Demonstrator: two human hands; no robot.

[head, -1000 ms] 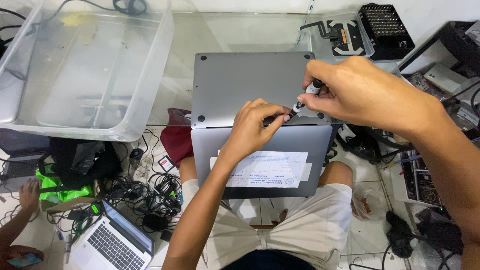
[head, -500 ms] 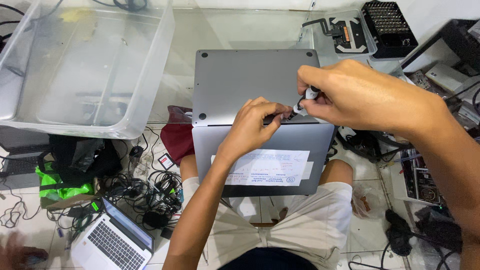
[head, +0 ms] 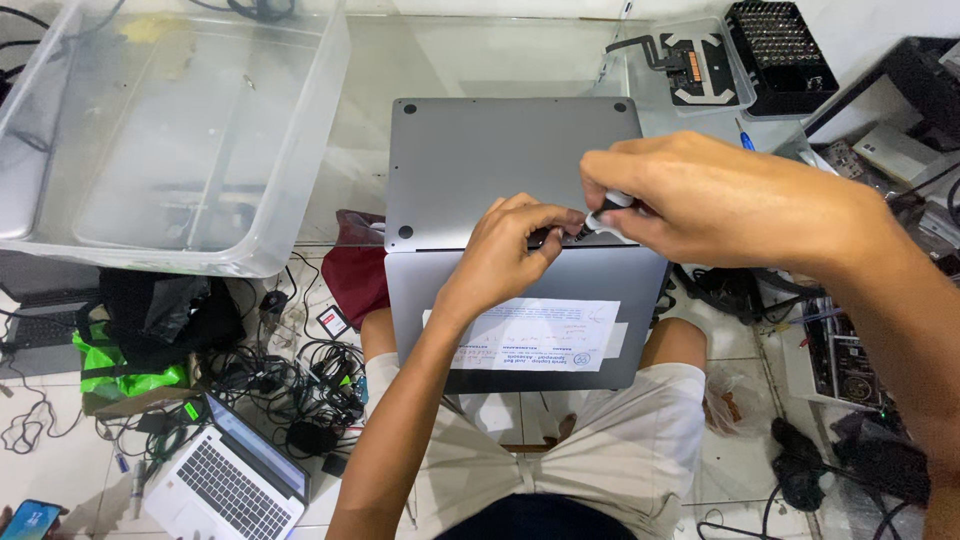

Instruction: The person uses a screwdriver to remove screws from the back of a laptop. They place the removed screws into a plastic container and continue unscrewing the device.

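Observation:
A grey laptop (head: 500, 160) lies upside down on a glass table, its lid hanging open over the near edge with a white paper label (head: 535, 335) taped on it. My left hand (head: 505, 255) pinches the dark shaft of a small screwdriver (head: 600, 215) at the laptop's hinge edge. My right hand (head: 720, 205) grips the screwdriver's white handle from the right. The tool's tip is hidden by my fingers.
A large clear plastic bin (head: 170, 130) stands at the left on the table. A tray with a laptop part (head: 695, 60) and a black bit set (head: 785, 45) lie at the back right. Below: tangled cables (head: 300, 385), a small open laptop (head: 230, 480), a green bag (head: 125, 365).
My hands and the screwdriver stay at the hinge edge with only slight shifts. A person's hand that was at the lower left is gone; only a phone shows there.

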